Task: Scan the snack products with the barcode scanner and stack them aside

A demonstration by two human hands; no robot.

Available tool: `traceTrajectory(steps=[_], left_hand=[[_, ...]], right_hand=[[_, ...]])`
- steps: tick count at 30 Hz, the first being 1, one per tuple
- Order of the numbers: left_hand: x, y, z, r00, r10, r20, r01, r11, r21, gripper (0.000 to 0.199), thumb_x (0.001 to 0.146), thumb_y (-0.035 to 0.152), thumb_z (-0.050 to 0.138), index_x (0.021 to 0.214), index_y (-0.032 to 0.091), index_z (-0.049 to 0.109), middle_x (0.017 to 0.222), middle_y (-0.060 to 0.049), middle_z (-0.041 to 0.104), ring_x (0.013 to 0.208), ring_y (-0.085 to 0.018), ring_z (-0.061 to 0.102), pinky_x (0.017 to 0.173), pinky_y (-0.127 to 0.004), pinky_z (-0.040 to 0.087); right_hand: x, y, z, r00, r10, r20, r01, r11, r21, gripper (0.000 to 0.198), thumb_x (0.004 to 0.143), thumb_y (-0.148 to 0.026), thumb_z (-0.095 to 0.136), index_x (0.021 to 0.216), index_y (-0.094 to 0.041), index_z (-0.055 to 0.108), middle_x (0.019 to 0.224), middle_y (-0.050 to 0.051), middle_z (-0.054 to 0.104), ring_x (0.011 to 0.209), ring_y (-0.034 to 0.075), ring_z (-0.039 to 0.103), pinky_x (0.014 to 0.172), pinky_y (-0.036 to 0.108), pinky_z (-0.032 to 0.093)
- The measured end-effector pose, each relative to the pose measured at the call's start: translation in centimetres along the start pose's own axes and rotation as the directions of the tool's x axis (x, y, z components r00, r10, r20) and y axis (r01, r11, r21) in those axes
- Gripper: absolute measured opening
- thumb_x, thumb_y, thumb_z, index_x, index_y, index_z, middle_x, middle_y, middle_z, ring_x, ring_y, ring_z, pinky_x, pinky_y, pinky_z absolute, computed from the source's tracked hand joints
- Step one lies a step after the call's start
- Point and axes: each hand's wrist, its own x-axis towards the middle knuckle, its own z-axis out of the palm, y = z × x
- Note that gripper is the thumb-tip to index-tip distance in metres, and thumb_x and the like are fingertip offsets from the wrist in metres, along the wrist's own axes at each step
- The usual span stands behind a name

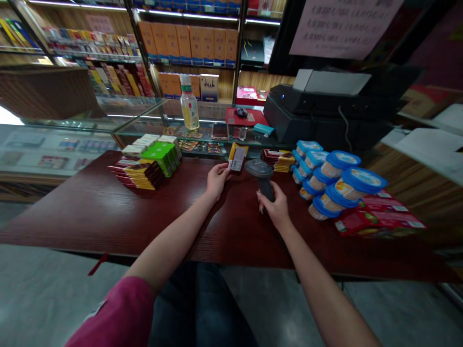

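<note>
Between the fingers of my left hand [217,181] is a yellow and dark red packet [238,157], tilted up with a barcode on its pale side facing me. My right hand [277,205] is wrapped round the handle of a dark barcode scanner [259,169], whose head is up beside the packet, apart from it. Just behind the scanner lies a stack of similar packets [278,160]. Another stack of yellow and dark red packets [139,173] sits on the left of the dark red table [173,217], next to green packs [162,155].
At right stand several blue-lidded tubs [361,180], stacked, with red boxes [379,214] beside them. Behind the table is a glass display counter [152,120] bearing a bottle [189,108] of yellowish liquid. A black cash register or printer [325,118] stands back right.
</note>
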Motion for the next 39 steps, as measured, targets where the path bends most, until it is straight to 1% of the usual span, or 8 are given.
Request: traceTrajectory(steps=[3, 5, 9, 12, 16, 20, 31, 39], left_hand=[[-1.8, 2.0, -1.9, 0.984, 0.177, 0.002, -0.176, 0.974, 0.140, 0.017, 0.086, 0.022, 0.079, 0.101, 0.017, 0.071, 0.108, -0.009, 0.081, 0.104, -0.022, 0.077, 0.099, -0.039, 0.061], [-3.4, 4.4, -4.3, 0.932, 0.358, 0.051, -0.358, 0.891, 0.281, 0.014, 0.088, 0.023, 0.077, 0.101, 0.019, 0.074, 0.110, -0.009, 0.081, 0.106, -0.023, 0.077, 0.102, -0.039, 0.060], [-6.5, 10.6, -11.2, 0.766, 0.614, 0.189, -0.603, 0.585, 0.543, 0.018, 0.095, 0.025, 0.069, 0.110, 0.024, 0.078, 0.117, -0.005, 0.081, 0.114, -0.022, 0.076, 0.107, -0.038, 0.057], [-7.4, 15.0, -17.1, 0.687, 0.695, 0.210, -0.599, 0.378, 0.706, 0.017, 0.096, 0.026, 0.069, 0.109, 0.024, 0.079, 0.116, -0.004, 0.082, 0.113, -0.021, 0.076, 0.106, -0.036, 0.058], [-7.5, 19.2, -24.0, 0.682, 0.695, 0.225, -0.523, 0.250, 0.815, 0.017, 0.097, 0.030, 0.069, 0.108, 0.023, 0.079, 0.114, -0.005, 0.083, 0.111, -0.021, 0.077, 0.103, -0.034, 0.058], [-7.4, 21.3, -28.5, 0.731, 0.601, 0.324, -0.517, 0.177, 0.838, 0.019, 0.100, 0.029, 0.065, 0.111, 0.023, 0.079, 0.120, -0.005, 0.082, 0.116, -0.021, 0.076, 0.103, -0.032, 0.058], [-4.2, 21.3, -31.7, 0.800, 0.458, 0.386, -0.465, 0.068, 0.883, 0.026, 0.098, 0.020, 0.064, 0.117, 0.027, 0.081, 0.131, -0.003, 0.077, 0.127, -0.023, 0.072, 0.111, -0.038, 0.056], [-4.6, 20.9, -30.6, 0.780, 0.480, 0.402, -0.471, 0.027, 0.882, 0.031, 0.099, 0.023, 0.063, 0.128, 0.023, 0.074, 0.137, -0.008, 0.074, 0.137, -0.024, 0.065, 0.116, -0.042, 0.051]], right_hand=[[-0.4, -0.4, 0.3, 0.998, -0.038, -0.049, 0.036, 0.998, -0.044, 0.030, 0.082, -0.041, 0.083, 0.097, -0.024, 0.064, 0.066, -0.003, 0.064, 0.041, 0.012, 0.051, 0.041, 0.028, 0.045], [-0.6, -0.6, 0.4, 0.998, -0.044, -0.043, 0.041, 0.997, -0.060, 0.030, 0.080, -0.042, 0.084, 0.095, -0.023, 0.065, 0.065, -0.003, 0.064, 0.041, 0.012, 0.052, 0.041, 0.028, 0.046], [-1.0, -0.8, 0.3, 0.999, -0.024, -0.047, 0.022, 0.998, -0.052, 0.032, 0.077, -0.044, 0.086, 0.093, -0.023, 0.067, 0.063, -0.003, 0.063, 0.040, 0.013, 0.052, 0.038, 0.028, 0.043], [-1.2, -1.2, 0.4, 1.000, 0.019, -0.007, -0.019, 1.000, -0.004, 0.033, 0.076, -0.042, 0.087, 0.091, -0.023, 0.066, 0.064, -0.003, 0.064, 0.041, 0.013, 0.053, 0.038, 0.028, 0.045], [-1.9, -2.0, 2.6, 0.996, 0.068, 0.058, -0.072, 0.994, 0.077, 0.031, 0.075, -0.040, 0.086, 0.088, -0.023, 0.064, 0.061, -0.004, 0.063, 0.040, 0.012, 0.052, 0.039, 0.027, 0.044], [-2.7, -2.7, 7.3, 0.985, 0.120, 0.124, -0.147, 0.960, 0.238, 0.031, 0.074, -0.036, 0.086, 0.091, -0.024, 0.063, 0.073, -0.003, 0.067, 0.042, 0.009, 0.051, 0.040, 0.025, 0.043], [-3.1, -2.6, 18.4, 0.922, 0.169, 0.350, -0.292, 0.894, 0.339, 0.027, 0.078, -0.041, 0.078, 0.088, -0.024, 0.060, 0.077, -0.003, 0.066, 0.046, 0.008, 0.052, 0.043, 0.024, 0.047], [-2.9, -1.7, 19.4, 0.898, 0.171, 0.405, -0.337, 0.859, 0.386, 0.028, 0.078, -0.046, 0.075, 0.090, -0.024, 0.062, 0.082, -0.002, 0.069, 0.050, 0.010, 0.056, 0.047, 0.025, 0.051]])
